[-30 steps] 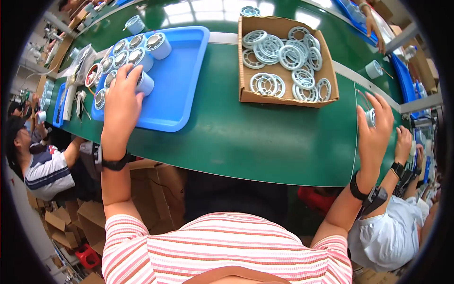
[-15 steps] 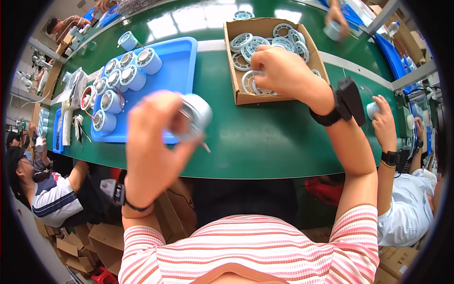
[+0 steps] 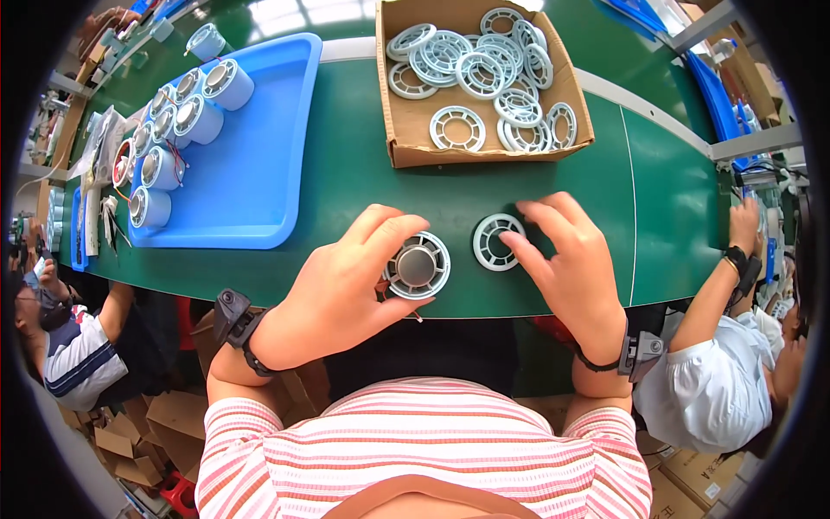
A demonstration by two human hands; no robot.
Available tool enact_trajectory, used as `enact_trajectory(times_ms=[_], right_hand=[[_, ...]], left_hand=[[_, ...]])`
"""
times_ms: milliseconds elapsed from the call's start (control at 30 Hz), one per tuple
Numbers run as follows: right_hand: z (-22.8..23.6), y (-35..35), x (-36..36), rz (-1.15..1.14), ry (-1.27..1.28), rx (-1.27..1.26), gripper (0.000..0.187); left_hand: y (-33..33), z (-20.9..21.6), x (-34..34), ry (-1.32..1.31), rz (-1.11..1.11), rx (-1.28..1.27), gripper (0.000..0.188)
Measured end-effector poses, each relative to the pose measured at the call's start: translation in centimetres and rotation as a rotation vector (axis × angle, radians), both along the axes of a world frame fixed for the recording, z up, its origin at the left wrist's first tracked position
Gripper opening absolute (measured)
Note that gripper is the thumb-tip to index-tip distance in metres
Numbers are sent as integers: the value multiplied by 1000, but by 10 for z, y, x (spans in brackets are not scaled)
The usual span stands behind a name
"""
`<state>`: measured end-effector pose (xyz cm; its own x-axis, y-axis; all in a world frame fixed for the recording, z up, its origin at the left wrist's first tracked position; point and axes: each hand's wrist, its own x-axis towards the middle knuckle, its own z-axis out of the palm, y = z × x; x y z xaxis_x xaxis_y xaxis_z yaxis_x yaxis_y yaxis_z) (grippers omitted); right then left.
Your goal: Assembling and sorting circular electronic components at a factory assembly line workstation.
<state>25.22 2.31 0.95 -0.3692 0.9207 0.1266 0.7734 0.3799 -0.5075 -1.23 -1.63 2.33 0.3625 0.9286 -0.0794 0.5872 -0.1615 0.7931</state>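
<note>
Cylinder [image 3: 417, 265], pale blue with grey core, over near edge of green table [image 3: 346, 160], pinched between thumb and fingers of left hand [image 3: 337, 281]. Just right of it, pale ring [image 3: 477, 244]; right hand [image 3: 575, 264] half-curled, thumb over rim, grip or mere touch cannot tell. Farther left, blue tray [image 3: 251, 173] bearing more cylinders [image 3: 206, 123]. Beyond hands, cardboard box [image 3: 467, 158] with loose rings [image 3: 434, 130].
</note>
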Motion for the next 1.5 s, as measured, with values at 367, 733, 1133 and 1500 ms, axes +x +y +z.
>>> enact_trajectory(times_ms=[367, 733, 1133, 1500], right_hand=[[-22, 3, 8, 309, 223, -6, 59], [-6, -14, -18, 258, 605, -1, 69], [4, -15, -39, 342, 469, 26, 72], [-4, -16, -30, 258, 485, 59, 71]], left_hand=[[-1, -12, 7, -581, 104, -486, 64], [5, -25, 19, -725, 52, -609, 63], [9, -29, 17, -718, -11, -578, 64], [7, -37, 23, -723, -34, -516, 62]])
